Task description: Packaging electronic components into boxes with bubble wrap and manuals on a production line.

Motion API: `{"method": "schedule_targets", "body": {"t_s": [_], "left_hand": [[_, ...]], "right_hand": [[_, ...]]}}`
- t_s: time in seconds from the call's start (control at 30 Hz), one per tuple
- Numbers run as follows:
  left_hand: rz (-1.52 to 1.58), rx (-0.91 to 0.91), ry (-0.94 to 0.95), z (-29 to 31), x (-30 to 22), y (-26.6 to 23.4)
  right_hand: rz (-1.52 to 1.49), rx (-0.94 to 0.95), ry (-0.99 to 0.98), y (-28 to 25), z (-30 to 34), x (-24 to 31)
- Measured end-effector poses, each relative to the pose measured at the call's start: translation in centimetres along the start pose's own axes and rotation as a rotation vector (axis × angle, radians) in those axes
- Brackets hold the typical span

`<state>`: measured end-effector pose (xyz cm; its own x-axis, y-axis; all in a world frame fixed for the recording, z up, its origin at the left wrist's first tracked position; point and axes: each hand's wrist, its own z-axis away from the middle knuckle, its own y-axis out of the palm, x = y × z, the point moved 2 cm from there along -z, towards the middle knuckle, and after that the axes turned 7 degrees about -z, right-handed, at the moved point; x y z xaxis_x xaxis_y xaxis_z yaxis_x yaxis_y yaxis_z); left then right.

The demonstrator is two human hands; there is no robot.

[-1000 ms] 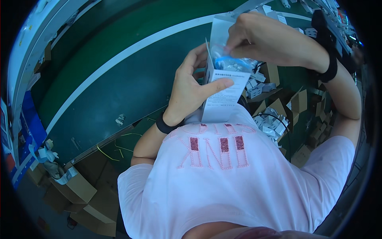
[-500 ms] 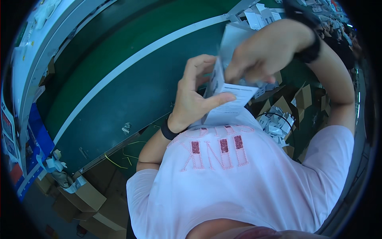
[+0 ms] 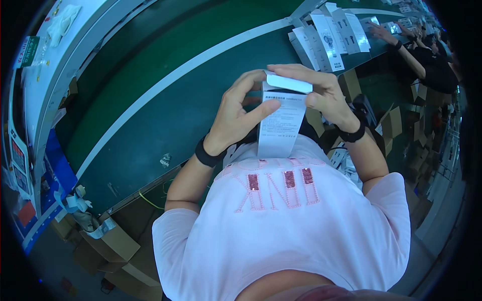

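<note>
White carton [image 3: 279,123], probably light but dentable, best held by its edges, stands between left hand [image 3: 236,111] grasping its side and right hand [image 3: 329,94] grasping its top.

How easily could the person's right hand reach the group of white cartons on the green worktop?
Probably yes: the white cartons are just beyond the right hand, with nothing visible between, though it would first have to leave the white box it touches.

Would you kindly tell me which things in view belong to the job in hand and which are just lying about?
Job in hand:
- held box, between left hand and right hand
- probably other white boxes

Lying about, seemingly:
- glove
- crumpled scrap
- open carton
</note>
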<state>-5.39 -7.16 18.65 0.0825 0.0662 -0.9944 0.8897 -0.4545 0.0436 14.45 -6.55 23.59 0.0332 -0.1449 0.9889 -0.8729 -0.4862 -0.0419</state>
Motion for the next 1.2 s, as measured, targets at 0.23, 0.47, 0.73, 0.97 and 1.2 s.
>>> {"method": "schedule_targets", "body": {"t_s": [0.23, 0.47, 0.73, 0.97, 1.2], "left_hand": [[0.166, -0.015, -0.084, -2.2, 0.8, 1.9], [0.141, 0.066, -0.103, -5.7, 0.8, 4.7], [0.134, 0.051, -0.153, -12.1, 1.8, 11.6], [0.147, 0.001, -0.122, -19.7, 1.1, 18.5], [-0.107, -0.241, -0.322, -22.1, 3.1, 20.5]], "right_hand": [[0.104, -0.253, 0.131, -0.9, 1.4, 0.3], [0.36, -0.104, 0.008, -5.7, 2.4, 0.9], [0.381, -0.154, 0.041, -14.7, 5.7, 0.3], [0.286, -0.526, 0.148, -28.0, 10.4, 2.9], [1.099, -0.932, 0.033, -51.4, 9.7, -5.0]]}}
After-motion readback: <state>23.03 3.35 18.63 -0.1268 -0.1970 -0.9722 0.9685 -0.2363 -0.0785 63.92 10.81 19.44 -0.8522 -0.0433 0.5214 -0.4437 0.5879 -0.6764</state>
